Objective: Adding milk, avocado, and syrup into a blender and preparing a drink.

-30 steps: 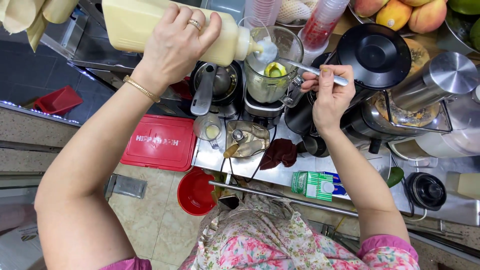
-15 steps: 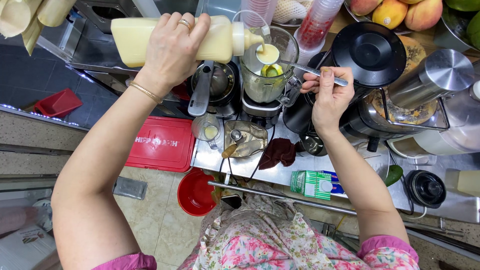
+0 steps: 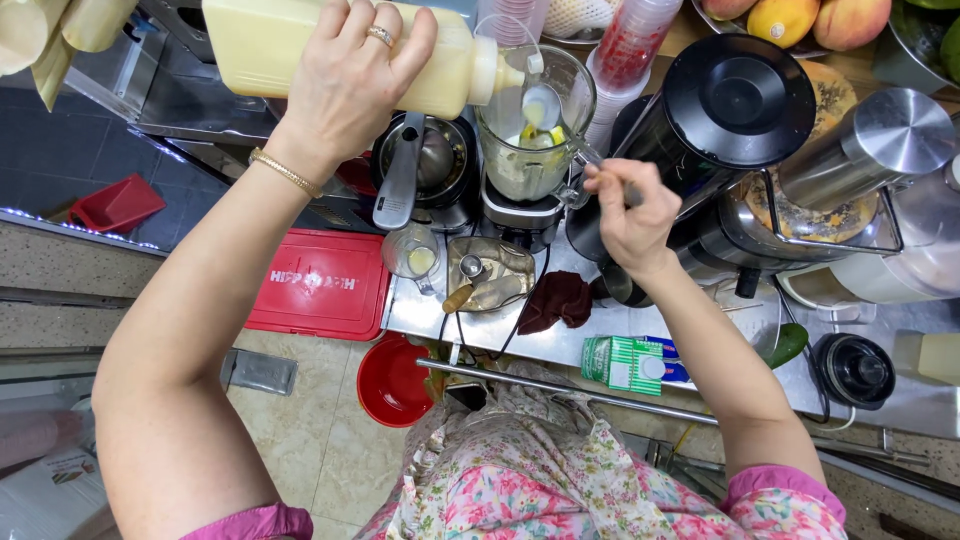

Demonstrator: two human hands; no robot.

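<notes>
Closely, juicer (image 3: 432, 165) flanks blender jar (image 3: 535, 130); carton (image 3: 632, 363) nearer.

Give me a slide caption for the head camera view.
Left hand tips squeeze bottle over spoon held above blender jar.

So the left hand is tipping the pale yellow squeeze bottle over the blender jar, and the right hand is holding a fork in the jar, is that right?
Not quite. The left hand does tip the pale yellow squeeze bottle over the blender jar, but the right hand holds a spoon, not a fork; the head view shows its rounded bowl inside the jar.
</notes>
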